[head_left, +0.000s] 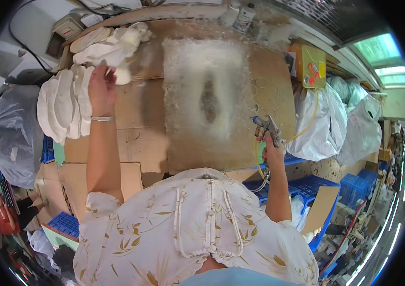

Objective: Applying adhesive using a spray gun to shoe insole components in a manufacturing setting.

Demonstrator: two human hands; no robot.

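Note:
My left hand (101, 88) reaches forward to a heap of white sole-shaped pieces (66, 102) at the left of the cardboard-covered bench (135, 138); its fingers touch a white piece (116, 71) at the heap's edge. My right hand (273, 151) grips a metal spray gun (266, 126) with a yellow hose (307, 124), held at the right of a large pad crusted with whitish dried spray (209, 95). The pad has a dark bare patch in its middle.
More white pieces (109, 43) lie at the back left. A yellow box (311, 66) and a white bottle (244, 16) stand at the back right. White plastic bags (333, 121) hang right, blue crates (307, 188) below. A clear bag (11, 133) sits left.

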